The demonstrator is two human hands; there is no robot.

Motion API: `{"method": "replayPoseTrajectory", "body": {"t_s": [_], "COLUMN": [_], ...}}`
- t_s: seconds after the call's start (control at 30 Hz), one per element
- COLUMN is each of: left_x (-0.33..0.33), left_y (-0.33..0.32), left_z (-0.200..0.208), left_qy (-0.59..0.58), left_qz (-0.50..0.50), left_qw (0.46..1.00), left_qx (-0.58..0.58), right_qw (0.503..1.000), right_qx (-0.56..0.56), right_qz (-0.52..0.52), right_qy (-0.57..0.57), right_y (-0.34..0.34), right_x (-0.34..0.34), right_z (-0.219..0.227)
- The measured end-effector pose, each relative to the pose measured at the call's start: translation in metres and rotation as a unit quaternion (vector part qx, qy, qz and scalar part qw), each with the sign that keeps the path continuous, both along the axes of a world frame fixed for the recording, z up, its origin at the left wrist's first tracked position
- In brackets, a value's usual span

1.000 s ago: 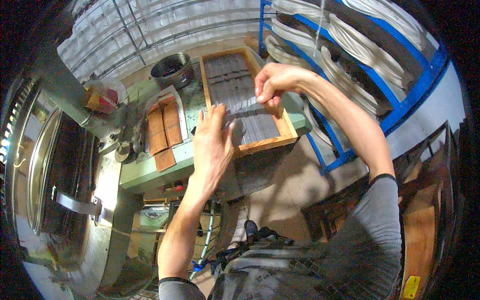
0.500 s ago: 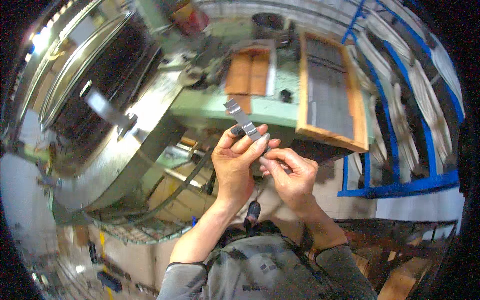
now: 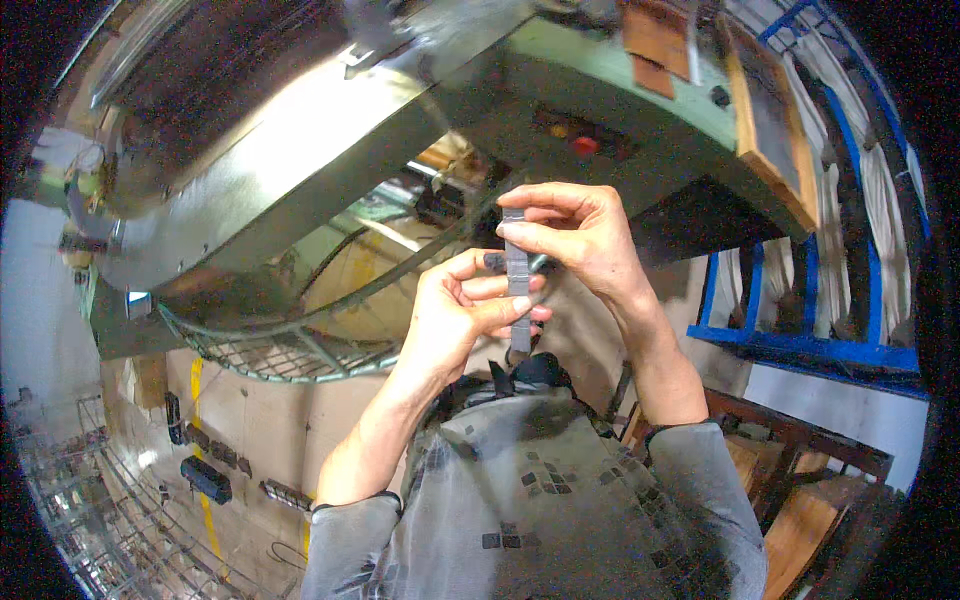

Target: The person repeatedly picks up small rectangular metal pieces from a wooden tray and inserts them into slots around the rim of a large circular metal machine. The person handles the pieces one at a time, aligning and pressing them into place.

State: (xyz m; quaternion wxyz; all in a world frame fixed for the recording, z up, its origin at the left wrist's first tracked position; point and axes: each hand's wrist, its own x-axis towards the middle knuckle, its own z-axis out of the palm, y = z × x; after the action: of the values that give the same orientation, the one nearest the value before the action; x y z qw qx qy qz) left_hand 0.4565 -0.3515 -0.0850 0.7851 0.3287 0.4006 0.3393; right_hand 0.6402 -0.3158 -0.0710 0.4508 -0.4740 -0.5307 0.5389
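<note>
Item in hand: a narrow grey metal strip (image 3: 516, 275), held upright at the centre of the frame, just above your chest.

Right hand (image 3: 580, 240): closed on the upper part of the strip, thumb and forefinger pinching it near its top end, remaining fingers curled beside it.

Left hand (image 3: 460, 315): closed around the strip's lower half, fingers (image 3: 505, 312) wrapped across its front, thumb on the near side. The bottom end of the strip shows below this hand. A small dark piece (image 3: 494, 261) sits by the strip just above your left fingers; what it is cannot be told.

Behind your hands: a green machine (image 3: 560, 95) fills the upper half of the frame, with a red button (image 3: 585, 146) on its underside face just above your right hand.

Upper right: a wooden tray (image 3: 770, 140) lies on the machine's worktop, with brown blocks (image 3: 655, 40) beside it.

Right edge: a blue rack (image 3: 830, 300) holding pale rolled material.

Lower left: a wire guard (image 3: 290, 350) curving under the machine, and a tiled floor (image 3: 250, 430) with dark pieces lying on it.

Bottom centre: your grey patterned shirt (image 3: 540, 500).
</note>
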Motion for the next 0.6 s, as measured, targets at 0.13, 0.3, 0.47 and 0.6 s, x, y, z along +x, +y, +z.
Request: {"method": "replayPoseTrajectory", "body": {"t_s": [0.13,0.3,0.47,0.6], "left_x": [-0.077,-0.160,-0.234,-0.254], "left_y": [-0.021,-0.049,-0.057,-0.060], "left_z": [-0.028,-0.065,-0.079,-0.084], "left_qy": [-0.044,-0.030,0.029,0.043], "left_qz": [0.026,0.002,0.142,0.190], "left_qw": [0.997,0.994,0.988,0.980], "left_qx": [-0.061,-0.102,-0.056,-0.031], "right_qw": [0.997,0.999,0.936,0.926], "right_qx": [0.006,-0.028,-0.186,-0.063], "right_qz": [0.010,-0.004,-0.182,-0.139], "right_qy": [-0.075,-0.034,-0.238,-0.346], "right_y": [-0.021,-0.049,-0.112,-0.147], "right_x": [-0.078,-0.124,-0.114,-0.149], "right_z": [-0.024,-0.095,-0.218,-0.326]}}
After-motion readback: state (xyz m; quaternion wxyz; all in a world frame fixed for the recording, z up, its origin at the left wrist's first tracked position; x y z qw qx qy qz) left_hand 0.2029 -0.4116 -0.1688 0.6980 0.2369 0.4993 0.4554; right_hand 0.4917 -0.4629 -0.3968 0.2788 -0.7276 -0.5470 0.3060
